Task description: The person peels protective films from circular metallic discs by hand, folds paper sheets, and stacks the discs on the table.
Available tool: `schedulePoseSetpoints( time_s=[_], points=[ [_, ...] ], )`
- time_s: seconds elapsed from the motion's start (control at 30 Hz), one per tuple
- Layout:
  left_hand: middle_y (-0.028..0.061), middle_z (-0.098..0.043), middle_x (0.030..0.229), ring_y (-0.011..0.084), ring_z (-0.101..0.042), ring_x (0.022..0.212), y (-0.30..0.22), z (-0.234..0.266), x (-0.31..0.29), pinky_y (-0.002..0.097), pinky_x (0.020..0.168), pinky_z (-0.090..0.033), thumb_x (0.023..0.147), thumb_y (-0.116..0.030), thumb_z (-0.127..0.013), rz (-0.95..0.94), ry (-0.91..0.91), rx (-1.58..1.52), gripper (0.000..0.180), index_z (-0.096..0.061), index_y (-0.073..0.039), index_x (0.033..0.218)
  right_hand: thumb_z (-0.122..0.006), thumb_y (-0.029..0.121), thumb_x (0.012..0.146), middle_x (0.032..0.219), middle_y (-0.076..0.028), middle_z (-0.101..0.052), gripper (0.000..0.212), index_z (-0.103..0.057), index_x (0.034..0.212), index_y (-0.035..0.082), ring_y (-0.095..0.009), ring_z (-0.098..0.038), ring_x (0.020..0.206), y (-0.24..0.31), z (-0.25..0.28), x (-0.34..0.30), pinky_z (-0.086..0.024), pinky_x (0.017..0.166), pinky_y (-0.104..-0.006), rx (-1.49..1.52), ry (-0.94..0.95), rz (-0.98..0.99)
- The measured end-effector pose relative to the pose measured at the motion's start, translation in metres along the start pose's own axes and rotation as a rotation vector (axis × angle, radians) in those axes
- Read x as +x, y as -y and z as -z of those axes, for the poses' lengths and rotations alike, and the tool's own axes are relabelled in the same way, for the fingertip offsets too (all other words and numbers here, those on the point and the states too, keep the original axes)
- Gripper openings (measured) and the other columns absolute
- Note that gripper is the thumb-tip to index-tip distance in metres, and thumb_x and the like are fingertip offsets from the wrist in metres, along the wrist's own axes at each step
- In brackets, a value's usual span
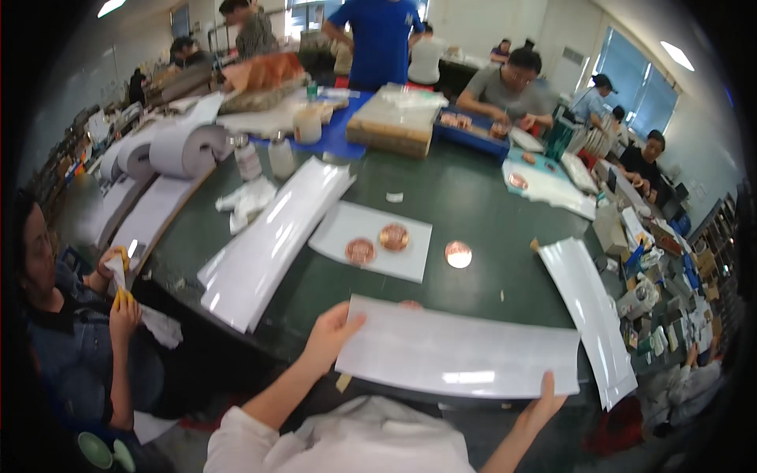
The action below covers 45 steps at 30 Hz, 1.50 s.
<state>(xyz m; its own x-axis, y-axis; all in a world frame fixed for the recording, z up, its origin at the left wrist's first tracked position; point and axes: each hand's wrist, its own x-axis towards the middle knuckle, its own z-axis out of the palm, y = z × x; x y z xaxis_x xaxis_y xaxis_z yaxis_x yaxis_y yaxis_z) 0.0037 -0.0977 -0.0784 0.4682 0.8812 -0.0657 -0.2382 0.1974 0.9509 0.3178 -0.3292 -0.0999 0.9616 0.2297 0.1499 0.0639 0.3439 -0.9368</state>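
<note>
A long, glossy white sheet [457,347] is stretched between my two hands above the near edge of the green table. My left hand [331,337] pinches its left end, thumb on the front and fingers behind. At the lower right corner, my right hand [544,404] grips it with the thumb on top. Just past the sheet's upper edge peeks a mostly hidden copper-coloured disc [411,304]. Farther off, a flat white sheet [331,229] carries two round copper-coloured discs [393,237]. One shiny disc [457,254] lies on the bare tabletop to their right.
Stacked glossy strips lie left [276,244] and right [587,315]. Bottles [281,156], crumpled tissue [246,203] and large white rolls [189,151] are at the far left. A thick board stack [394,126] and blue tray [473,144] stand at the back. Other people [509,91] work around.
</note>
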Motion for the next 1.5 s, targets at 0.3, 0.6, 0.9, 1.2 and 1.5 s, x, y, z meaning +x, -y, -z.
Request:
schedulePoseSetpoints(
  time_s=[0.3,0.6,0.9,1.2,1.5],
  points=[
    [-0.0014,-0.065,0.087,0.0012,-0.057,0.074,0.013,-0.021,-0.013,0.0197,0.065,-0.047,0.101,-0.018,-0.060,0.032,0.170,0.094,0.023,-0.062,0.001,0.114,-0.073,0.008,0.086,0.131,-0.012,-0.055,0.042,-0.060,0.126,0.006,-0.030,-0.051,0.123,0.080,-0.052,0.023,-0.037,0.107,-0.0395,-0.955,0.365,0.615],
    [0.0020,-0.069,0.101,0.0043,-0.063,0.088,0.029,-0.026,-0.035,0.0206,0.076,-0.051,0.101,-0.014,-0.061,0.114,0.135,0.092,0.025,-0.058,0.001,0.121,-0.075,0.022,0.086,0.122,-0.013,-0.063,0.038,-0.064,0.117,0.003,-0.032,-0.060,0.111,0.045,-0.160,-0.003,-0.048,0.093,-0.0383,-0.905,1.425,0.446],
    [0.0069,-0.066,0.101,0.0141,-0.057,0.085,-0.004,-0.016,-0.028,0.0268,0.076,-0.047,0.092,-0.012,-0.069,-0.038,0.153,0.723,0.013,-0.065,0.000,0.096,-0.085,0.036,0.071,0.114,-0.013,-0.061,0.068,-0.055,0.122,0.003,-0.032,-0.061,0.109,-0.008,-0.227,-0.018,-0.053,0.086,-0.0412,-1.083,1.479,0.724],
    [0.0165,-0.041,0.153,0.0343,-0.035,0.134,0.005,-0.015,-0.001,0.0486,0.110,-0.023,0.093,-0.021,-0.066,-0.373,0.197,1.083,0.021,-0.060,-0.001,0.091,-0.090,0.032,0.062,0.108,-0.013,-0.058,0.064,-0.057,0.108,0.002,-0.034,-0.065,0.095,-0.007,-0.249,-0.017,-0.054,0.076,-0.0419,-1.345,1.511,0.479],
    [0.0234,-0.037,0.153,0.0370,-0.033,0.138,0.013,-0.028,-0.004,0.0508,0.110,-0.023,0.094,-0.017,-0.063,-0.422,0.291,1.061,0.017,-0.057,-0.001,0.092,-0.077,0.014,0.077,0.092,-0.009,-0.060,0.047,-0.056,0.118,0.009,-0.026,-0.064,0.085,0.007,-0.220,-0.049,-0.052,0.067,-0.0355,-1.255,1.382,0.699]
  ],
)
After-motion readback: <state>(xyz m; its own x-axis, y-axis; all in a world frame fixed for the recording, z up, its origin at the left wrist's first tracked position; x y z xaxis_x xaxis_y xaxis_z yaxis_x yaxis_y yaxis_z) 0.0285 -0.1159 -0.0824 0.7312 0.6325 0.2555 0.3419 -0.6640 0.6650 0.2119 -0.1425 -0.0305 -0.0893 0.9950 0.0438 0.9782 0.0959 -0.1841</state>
